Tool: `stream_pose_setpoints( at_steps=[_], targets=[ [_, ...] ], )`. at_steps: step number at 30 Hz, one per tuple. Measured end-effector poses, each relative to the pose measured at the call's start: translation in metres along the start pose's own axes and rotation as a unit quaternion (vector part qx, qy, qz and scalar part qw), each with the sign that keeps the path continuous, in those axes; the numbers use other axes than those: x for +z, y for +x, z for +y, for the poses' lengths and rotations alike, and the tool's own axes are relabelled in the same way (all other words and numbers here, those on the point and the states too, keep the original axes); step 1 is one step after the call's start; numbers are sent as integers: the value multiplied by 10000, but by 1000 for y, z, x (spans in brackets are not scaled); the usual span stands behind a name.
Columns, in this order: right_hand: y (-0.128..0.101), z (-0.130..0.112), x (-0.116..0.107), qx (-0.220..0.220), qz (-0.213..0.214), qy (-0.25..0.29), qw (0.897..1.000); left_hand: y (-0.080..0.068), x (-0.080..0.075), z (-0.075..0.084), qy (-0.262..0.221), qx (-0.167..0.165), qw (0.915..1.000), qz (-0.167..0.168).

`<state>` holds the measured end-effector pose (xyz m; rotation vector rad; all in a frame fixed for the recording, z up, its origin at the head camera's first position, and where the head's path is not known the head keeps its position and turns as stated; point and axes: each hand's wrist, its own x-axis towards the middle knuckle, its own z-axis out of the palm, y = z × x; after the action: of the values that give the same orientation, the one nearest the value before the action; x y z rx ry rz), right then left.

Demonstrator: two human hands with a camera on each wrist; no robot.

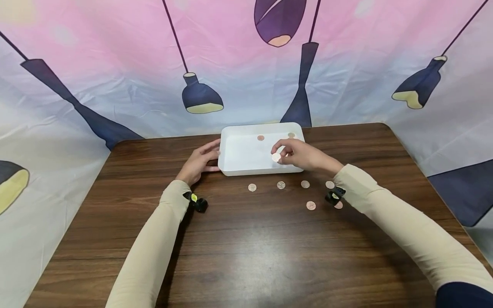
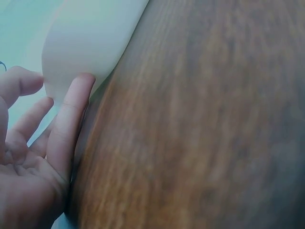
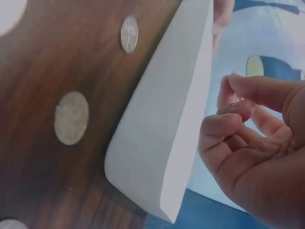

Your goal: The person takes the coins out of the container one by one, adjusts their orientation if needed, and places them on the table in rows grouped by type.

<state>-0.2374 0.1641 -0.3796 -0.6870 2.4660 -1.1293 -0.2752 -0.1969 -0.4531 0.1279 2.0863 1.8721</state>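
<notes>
A white rectangular tray (image 1: 246, 149) stands at the far middle of a brown wooden table (image 1: 246, 248). Two coins lie in it, one copper-coloured (image 1: 260, 137) and one near the back right corner (image 1: 291, 135). My right hand (image 1: 278, 155) hovers over the tray's right part and pinches a pale coin (image 1: 276, 157) between thumb and fingertips. My left hand (image 1: 209, 157) rests against the tray's left end with its fingers (image 2: 71, 112) fairly straight on the tray wall (image 2: 81, 47). In the right wrist view my right hand (image 3: 238, 105) curls above the tray's outer wall (image 3: 162, 119).
Several coins lie on the table in front of the tray, among them one at the left (image 1: 252, 187), one in the middle (image 1: 281, 185) and one nearer me (image 1: 310, 205). Two coins (image 3: 71, 118) (image 3: 129, 33) show beside the tray wall. A printed cloth backdrop (image 1: 115, 64) hangs behind the table.
</notes>
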Motion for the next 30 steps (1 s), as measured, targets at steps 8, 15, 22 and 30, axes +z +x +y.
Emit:
stream_pose_setpoints(
  at_steps=[8,15,22,30],
  targets=[
    [-21,0,3,-24,-80,463,9989,2,0,3,11,26,10000,15],
    [-40,12,8,-127,-143,812,9965,4,2,4,13,-5,10000,-23],
    [-50,19,20,-190,-257,726,9968,1,-1,4,32,-33,10000,26],
    [-59,18,42,-1,-660,304,9974,1,-1,2,-16,-204,9998,-18]
  ],
)
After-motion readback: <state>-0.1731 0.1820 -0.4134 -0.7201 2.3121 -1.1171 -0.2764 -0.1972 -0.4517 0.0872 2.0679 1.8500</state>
